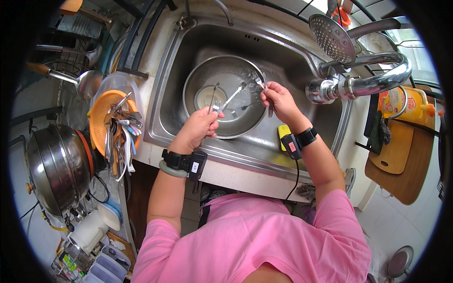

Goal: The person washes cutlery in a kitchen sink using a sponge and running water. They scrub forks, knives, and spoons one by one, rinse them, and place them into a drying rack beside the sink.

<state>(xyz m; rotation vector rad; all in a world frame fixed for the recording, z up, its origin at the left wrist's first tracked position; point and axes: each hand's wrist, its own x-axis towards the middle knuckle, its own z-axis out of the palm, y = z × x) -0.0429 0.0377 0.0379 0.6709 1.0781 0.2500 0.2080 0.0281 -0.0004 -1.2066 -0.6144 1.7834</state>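
Observation:
A round metal basin (244, 127) stands in the stainless steel sink (170, 78), with water and some cutlery in its bottom. Over the basin's near left rim, my left hand (203, 123) grips several pieces of metal cutlery (232, 98) whose ends point up over the water. At the basin's right rim my right hand (279, 100) is closed on metal forks (257, 79); one set of tines points away from me and another (270, 111) points down beside the fingers. The exact number of pieces in each hand cannot be told.
Right of the basin, a chrome faucet (375, 85) and a perforated skimmer (332, 39) overhang the sink. A yellow object (284, 132) lies near my right wrist. On the left, an orange basket (97, 120) holds utensils near a metal wok (58, 169). Cutting boards (389, 148) hang at the right.

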